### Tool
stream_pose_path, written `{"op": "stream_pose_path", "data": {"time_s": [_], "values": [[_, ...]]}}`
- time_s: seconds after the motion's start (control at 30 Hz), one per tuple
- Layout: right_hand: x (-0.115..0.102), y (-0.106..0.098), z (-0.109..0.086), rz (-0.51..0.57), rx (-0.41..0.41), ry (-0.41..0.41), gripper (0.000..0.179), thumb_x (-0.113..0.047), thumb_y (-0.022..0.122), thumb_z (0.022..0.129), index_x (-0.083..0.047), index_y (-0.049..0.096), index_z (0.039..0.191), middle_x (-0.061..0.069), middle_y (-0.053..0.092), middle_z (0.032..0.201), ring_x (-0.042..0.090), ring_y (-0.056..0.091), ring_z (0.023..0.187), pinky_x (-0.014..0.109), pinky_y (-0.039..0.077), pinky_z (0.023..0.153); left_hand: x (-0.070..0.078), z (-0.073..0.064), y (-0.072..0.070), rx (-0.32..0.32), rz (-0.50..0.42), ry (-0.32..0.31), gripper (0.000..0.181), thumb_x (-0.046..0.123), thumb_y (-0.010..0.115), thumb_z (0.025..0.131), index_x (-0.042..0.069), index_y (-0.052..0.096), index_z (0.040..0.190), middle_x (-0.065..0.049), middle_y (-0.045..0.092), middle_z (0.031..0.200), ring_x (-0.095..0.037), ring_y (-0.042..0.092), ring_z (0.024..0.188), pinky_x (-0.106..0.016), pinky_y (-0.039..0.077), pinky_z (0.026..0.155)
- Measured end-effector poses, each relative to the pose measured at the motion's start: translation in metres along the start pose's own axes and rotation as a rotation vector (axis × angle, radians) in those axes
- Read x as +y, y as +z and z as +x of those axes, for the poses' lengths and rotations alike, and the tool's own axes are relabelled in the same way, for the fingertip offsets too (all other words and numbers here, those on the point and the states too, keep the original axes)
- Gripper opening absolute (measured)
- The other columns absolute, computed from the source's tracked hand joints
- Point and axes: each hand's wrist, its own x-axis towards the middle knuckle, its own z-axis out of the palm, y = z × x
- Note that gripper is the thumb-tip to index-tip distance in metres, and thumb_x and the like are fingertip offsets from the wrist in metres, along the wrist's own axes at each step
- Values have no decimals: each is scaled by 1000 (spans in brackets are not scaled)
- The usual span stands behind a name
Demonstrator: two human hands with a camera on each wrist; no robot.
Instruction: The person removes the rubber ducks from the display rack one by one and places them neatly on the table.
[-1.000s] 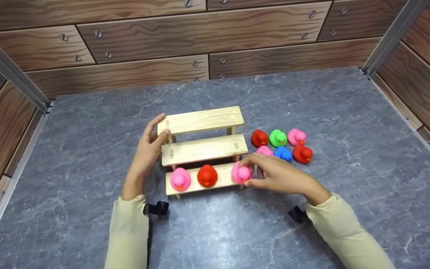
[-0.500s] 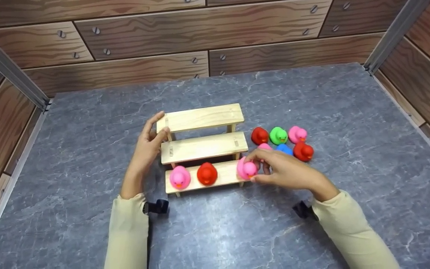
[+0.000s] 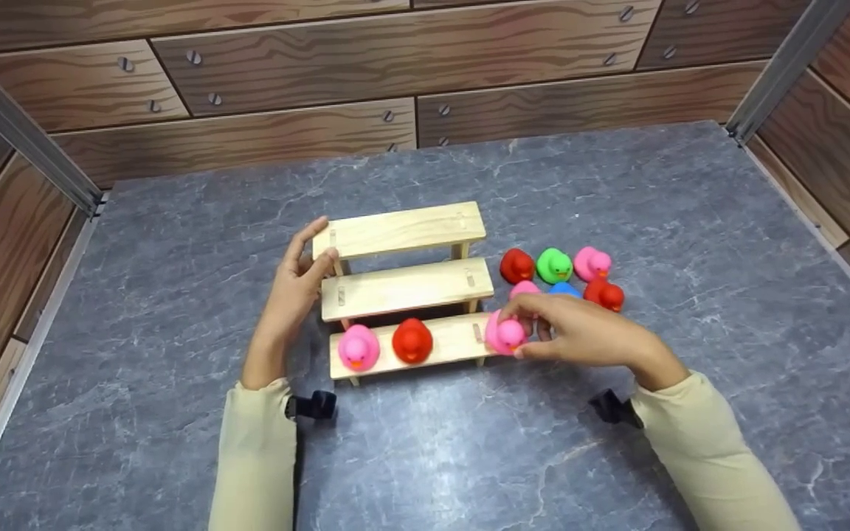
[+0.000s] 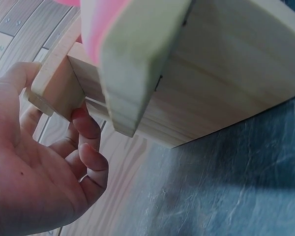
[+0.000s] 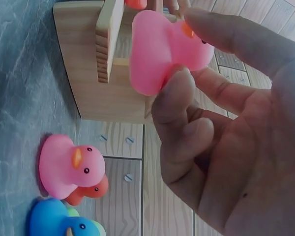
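A three-tier wooden step stand [image 3: 406, 289] stands mid-table. My left hand [image 3: 288, 291] grips the left end of its top step; in the left wrist view, thumb and curled fingers [image 4: 86, 125] lie around the board's end. My right hand [image 3: 591, 332] pinches a pink rubber duck [image 3: 506, 334] at the right end of the bottom step. Seen from the right wrist, thumb and fingers hold that duck [image 5: 150, 54] beside the step's end, apparently just off the board. On the bottom step sit another pink duck [image 3: 358, 348] at the left and a red duck [image 3: 412, 341] near the middle.
Right of the stand, a cluster of ducks lies on the grey marbled table [image 3: 174, 295]: red ones [image 3: 604, 295], a green one [image 3: 555, 265], pink ones [image 3: 592, 263] and a blue one [image 3: 564, 289] partly behind my right hand. Wood-patterned walls [image 3: 285, 74] enclose the table.
My right hand has moved right with the pink duck, from above the bottom step to its right end. The left hand keeps its grip, and the other two ducks on the step stay put.
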Motion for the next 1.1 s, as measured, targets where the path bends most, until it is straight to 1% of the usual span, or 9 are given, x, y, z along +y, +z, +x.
{"op": "stream_pose_path", "data": {"time_s": [0.1,0.27,0.5,0.63,0.8,0.87,0.93,1.1], "values": [[1,-2,-2,14,-15,14,26,-19,70,87,-14,63,113,-4,61,93,19,55,79,26,46,70,0,-1,0,4,-13,-3,51,19,52,100,26,37,148,-20,57,118,-20,64,86,-29,55,67],[2,-5,-5,10,-31,25,26,-16,69,86,-13,63,111,-3,63,94,21,56,81,26,46,71,0,0,1,9,-3,-4,51,19,52,100,25,37,148,-22,57,113,-17,63,79,-27,53,63],[6,-7,-6,-4,-53,35,24,-12,71,83,-12,63,106,-2,60,85,20,54,76,23,44,68,0,0,0,5,8,1,51,20,53,100,26,37,148,-22,57,117,-16,61,78,-25,51,61],[9,-6,-6,-7,-54,44,24,-13,72,83,-12,64,105,-3,60,84,19,54,76,22,44,68,1,-1,-1,0,2,-9,52,21,53,99,27,37,148,-20,56,116,-17,60,80,-25,51,62],[14,-7,-6,6,-70,91,26,-14,72,82,-11,64,106,-3,61,86,16,54,76,22,44,68,0,0,0,-15,13,-12,51,23,53,100,27,36,148,-10,54,99,-15,58,76,-25,49,61],[16,-8,-7,5,-77,113,27,-14,72,81,-11,64,107,-2,61,87,15,53,77,23,44,69,0,1,0,-11,19,-10,51,24,53,100,27,36,148,-8,53,94,-15,58,74,-25,48,59],[18,-8,-6,0,-81,120,28,-13,72,81,-10,63,107,-1,62,89,16,54,79,24,45,70,0,1,0,-3,10,-10,51,23,53,100,27,37,148,-10,55,98,-16,60,76,-26,50,61],[23,-6,-7,-8,-87,112,29,-11,72,81,-7,63,108,2,63,93,18,54,82,24,44,72,0,-1,-1,6,-5,-10,51,21,53,100,27,38,147,-21,56,110,-18,62,80,-27,53,62]]}}
